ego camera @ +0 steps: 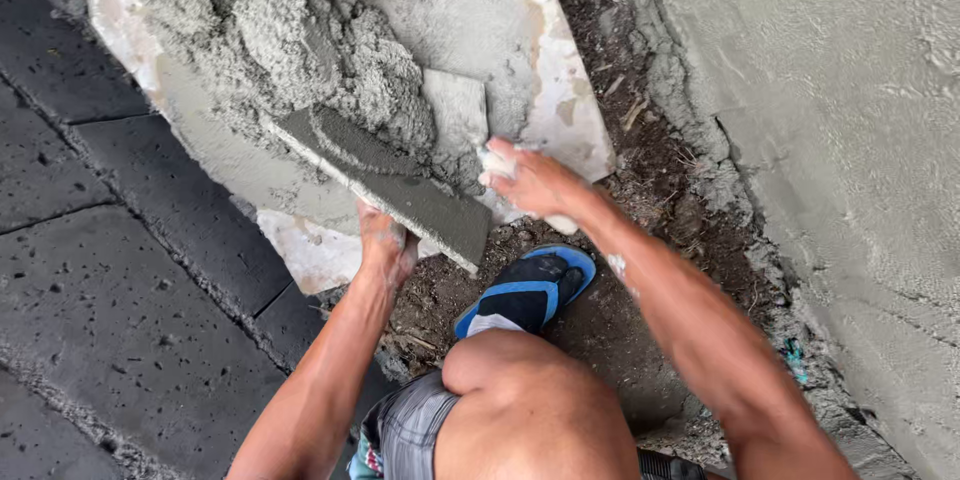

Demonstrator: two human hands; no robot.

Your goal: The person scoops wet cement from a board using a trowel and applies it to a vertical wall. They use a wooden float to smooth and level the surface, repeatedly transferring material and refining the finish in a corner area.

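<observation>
Head view: left hand [385, 245] closed under mortar-smeared flat board [385, 180], tilted against wet mortar heap [290, 30] as catch. Right hand [535, 183] gripping trowel [458, 110], blade flat beside heap, scooping onto board

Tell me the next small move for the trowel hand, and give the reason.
Probably sweep the trowel in the right hand toward the flat board the left hand props at the mortar pile; the board's face looks only thinly smeared, with loose mortar heaped beside it.
</observation>
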